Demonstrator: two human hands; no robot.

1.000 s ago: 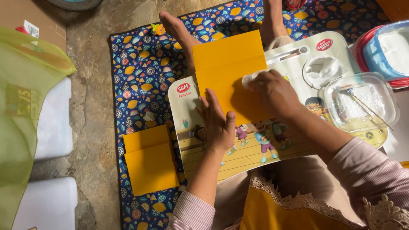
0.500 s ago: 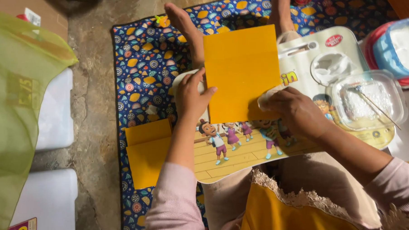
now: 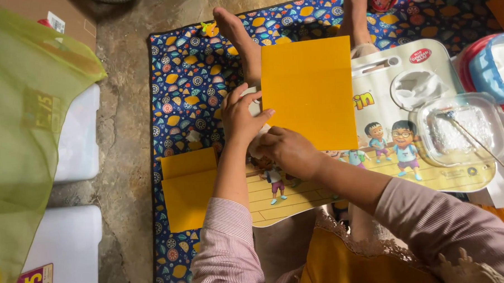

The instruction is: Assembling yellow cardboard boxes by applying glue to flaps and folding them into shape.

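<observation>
Two hands at one orange paper sheet (image 3: 309,92), plain, flat, near-square, long axis pointing away from the person, lying on cartoon-printed board (image 3: 376,170), left hand (image 3: 241,117) fingers curled at its left edge, right hand (image 3: 288,151) closed at lower-left corner, holding something white, unclear what.

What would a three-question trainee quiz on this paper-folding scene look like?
1. True or false: both hands, left hand and right hand, meet at the lower left corner of the yellow sheet.
2. What does the sheet lie on? A) a cartoon-printed board B) the bare stone floor C) a red cup
3. What lies in the clear tub right of the sheet?

Key: 1 true. 2 A. 3 A thin stick or brush over a white substance.
</observation>
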